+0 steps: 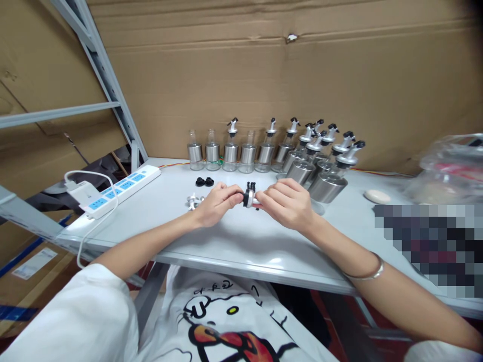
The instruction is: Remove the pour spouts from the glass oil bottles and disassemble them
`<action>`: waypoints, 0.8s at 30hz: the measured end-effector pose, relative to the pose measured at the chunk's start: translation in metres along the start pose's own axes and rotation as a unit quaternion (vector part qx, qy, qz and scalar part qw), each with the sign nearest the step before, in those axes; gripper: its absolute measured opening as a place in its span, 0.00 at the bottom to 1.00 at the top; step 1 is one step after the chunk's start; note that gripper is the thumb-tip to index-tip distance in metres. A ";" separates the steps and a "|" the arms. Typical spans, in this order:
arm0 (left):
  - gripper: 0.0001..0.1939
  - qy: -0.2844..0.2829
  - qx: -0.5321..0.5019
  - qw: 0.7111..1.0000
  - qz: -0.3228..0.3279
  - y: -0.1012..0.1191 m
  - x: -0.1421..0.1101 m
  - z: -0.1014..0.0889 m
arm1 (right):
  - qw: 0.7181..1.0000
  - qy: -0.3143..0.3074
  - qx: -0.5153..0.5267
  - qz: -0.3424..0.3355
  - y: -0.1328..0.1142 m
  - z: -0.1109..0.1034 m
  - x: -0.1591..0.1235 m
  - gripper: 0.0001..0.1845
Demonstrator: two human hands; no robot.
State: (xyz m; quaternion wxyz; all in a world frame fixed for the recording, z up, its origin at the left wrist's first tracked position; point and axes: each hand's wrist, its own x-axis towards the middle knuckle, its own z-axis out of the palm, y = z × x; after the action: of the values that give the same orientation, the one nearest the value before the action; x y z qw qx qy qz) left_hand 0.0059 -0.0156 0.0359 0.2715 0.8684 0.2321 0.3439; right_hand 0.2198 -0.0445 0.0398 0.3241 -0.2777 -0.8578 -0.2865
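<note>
Both hands meet above the middle of the table around one bottle pourer point(248, 198), silver with a black stopper end. My left hand point(221, 205) pinches the black end, its fingers closed. The fingers of my right hand point(286, 203) are wrapped around the silver part, hiding most of the spout. Just behind the hands lie small black pieces point(251, 185), partly covered. Two black ring-like stoppers point(204, 181) rest farther back on the left. Beside my left hand are loose silver spout parts point(193, 201), partly hidden by it.
Along the cardboard wall stand several glass bottles with steel sleeves point(231, 152); three, such as one bare-necked bottle point(195, 152), carry no pourer. A white power strip point(124, 188) with a cable lies left. To the right are a white oval object point(377, 196) and a plastic bag point(449, 171).
</note>
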 end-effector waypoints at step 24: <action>0.19 -0.139 -0.407 0.895 -0.118 -0.012 0.001 0.006 | 0.996 -0.033 0.073 0.050 0.008 0.004 -0.006 0.15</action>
State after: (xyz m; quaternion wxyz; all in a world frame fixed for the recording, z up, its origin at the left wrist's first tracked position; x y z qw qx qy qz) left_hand 0.0088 -0.0078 0.0251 0.6693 0.6873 0.1327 0.2493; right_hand 0.2268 -0.0378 0.0355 0.3289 -0.3057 -0.8715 -0.1974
